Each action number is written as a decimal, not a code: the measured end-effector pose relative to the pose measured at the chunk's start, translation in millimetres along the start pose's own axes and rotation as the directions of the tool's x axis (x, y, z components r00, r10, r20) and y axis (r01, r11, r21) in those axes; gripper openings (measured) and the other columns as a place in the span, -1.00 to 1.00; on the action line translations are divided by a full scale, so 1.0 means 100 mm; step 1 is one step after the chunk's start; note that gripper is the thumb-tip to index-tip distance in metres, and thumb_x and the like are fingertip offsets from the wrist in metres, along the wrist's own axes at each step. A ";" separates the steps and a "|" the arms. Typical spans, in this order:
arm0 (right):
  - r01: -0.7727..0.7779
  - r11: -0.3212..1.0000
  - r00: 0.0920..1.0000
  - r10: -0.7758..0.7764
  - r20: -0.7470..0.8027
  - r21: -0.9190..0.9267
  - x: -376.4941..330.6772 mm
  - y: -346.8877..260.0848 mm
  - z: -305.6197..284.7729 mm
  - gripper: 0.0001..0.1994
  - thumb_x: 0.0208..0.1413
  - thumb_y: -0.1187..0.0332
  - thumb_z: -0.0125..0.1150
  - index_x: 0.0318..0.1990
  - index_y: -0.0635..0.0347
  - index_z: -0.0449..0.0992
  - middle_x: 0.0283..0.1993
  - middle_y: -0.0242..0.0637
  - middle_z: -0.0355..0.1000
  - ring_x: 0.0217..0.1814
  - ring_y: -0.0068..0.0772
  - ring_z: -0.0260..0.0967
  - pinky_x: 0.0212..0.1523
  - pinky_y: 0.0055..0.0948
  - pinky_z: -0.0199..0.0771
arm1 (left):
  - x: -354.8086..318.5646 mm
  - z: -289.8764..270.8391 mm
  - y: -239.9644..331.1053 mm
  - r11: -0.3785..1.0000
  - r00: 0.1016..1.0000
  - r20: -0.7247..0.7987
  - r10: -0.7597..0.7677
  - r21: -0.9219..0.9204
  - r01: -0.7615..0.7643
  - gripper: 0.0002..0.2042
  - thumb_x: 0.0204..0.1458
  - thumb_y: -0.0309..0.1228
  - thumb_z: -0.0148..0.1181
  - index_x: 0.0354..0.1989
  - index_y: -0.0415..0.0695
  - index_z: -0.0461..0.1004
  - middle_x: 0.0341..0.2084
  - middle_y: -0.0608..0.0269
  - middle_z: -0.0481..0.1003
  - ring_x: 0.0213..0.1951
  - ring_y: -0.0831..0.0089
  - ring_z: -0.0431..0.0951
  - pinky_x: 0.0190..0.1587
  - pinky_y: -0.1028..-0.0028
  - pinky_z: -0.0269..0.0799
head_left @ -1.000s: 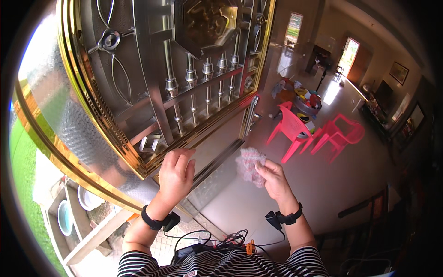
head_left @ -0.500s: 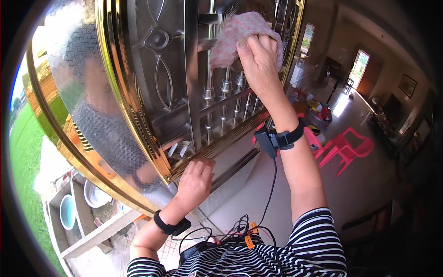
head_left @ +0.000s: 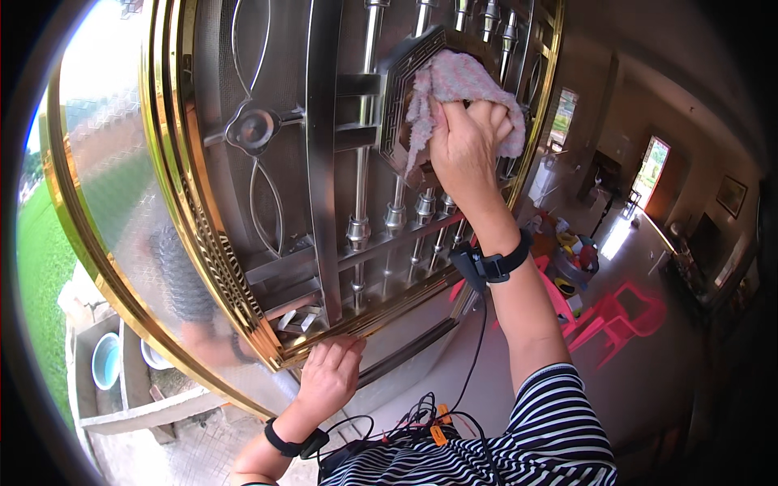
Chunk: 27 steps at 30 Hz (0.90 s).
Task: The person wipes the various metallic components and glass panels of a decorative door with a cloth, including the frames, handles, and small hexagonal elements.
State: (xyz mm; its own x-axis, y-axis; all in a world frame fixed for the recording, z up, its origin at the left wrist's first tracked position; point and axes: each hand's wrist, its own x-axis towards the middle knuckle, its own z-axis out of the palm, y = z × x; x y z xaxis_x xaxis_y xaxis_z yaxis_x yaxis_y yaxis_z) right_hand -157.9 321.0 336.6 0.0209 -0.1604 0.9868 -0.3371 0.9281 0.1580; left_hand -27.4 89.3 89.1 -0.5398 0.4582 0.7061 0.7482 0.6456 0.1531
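- Door (head_left: 324, 162) of steel with gold trim fills the left and centre of the view; its long axis runs bottom to top and leans with the fisheye bend.
- Gold frame (head_left: 203, 243) curves down the left side and along the lower edge to the door's bottom corner.
- Vertical bars (head_left: 361, 162) with turned collars stand side by side in the middle panel, upright, with narrow gaps between them.
- Octagonal medallion (head_left: 405, 97) sits high on the bars, partly covered.
- Pink cloth (head_left: 454, 89) lies flat on the medallion; a loose end hangs downward along its left side.
- Right hand (head_left: 466, 146) presses the cloth to the medallion, fingers closed over it and pointing up.
- Left hand (head_left: 328, 377) rests on the lower gold edge, fingers curled onto the rail, holding nothing loose.
- Open floor lies right of the door, near red plastic chairs (head_left: 616, 316).
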 end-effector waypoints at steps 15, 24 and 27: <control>0.169 0.944 0.983 -0.139 -0.120 0.282 0.02 0.24 0.16 -0.80 0.21 0.30 0.23 -0.38 0.24 0.53 -0.43 -0.10 0.25 -0.20 -0.04 0.14 -0.06 -0.14 0.13 | 0.05 0.15 0.14 0.992 0.993 -0.105 -0.056 0.104 0.067 -0.65 -0.13 -0.64 0.28 -0.08 -0.15 0.55 -0.15 0.19 0.47 -0.09 0.21 0.45 -0.02 0.30 0.39; 0.081 0.934 0.995 -0.056 -0.082 0.348 0.09 0.23 0.11 -0.69 0.21 0.18 0.26 -0.46 0.24 0.54 -0.47 -0.13 0.23 -0.26 -0.11 0.13 -0.07 -0.21 0.12 | 0.03 0.18 0.16 0.993 0.992 -0.105 -0.067 0.094 0.077 -0.65 -0.11 -0.62 0.28 -0.08 -0.13 0.56 -0.16 0.20 0.47 -0.07 0.21 0.45 -0.02 0.30 0.38; 0.016 0.940 1.000 -0.022 0.015 0.342 -0.04 0.11 0.04 -0.75 0.17 0.24 0.28 -0.37 0.26 0.61 -0.31 -0.07 0.40 -0.13 -0.03 0.24 0.00 -0.15 0.19 | 0.02 0.18 0.13 0.991 0.993 -0.112 -0.048 0.121 0.062 -0.62 -0.17 -0.56 0.28 -0.08 -0.14 0.57 -0.13 0.24 0.47 -0.06 0.27 0.44 -0.01 0.32 0.36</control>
State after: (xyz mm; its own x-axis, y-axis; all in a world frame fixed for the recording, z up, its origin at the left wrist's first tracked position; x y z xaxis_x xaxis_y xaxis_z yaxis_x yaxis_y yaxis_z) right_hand -165.8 330.6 334.7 0.0145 -0.1861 0.9824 -0.6381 0.7547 0.1523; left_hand -25.7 109.6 80.0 -0.5284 0.3553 0.7710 0.6614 0.7417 0.1115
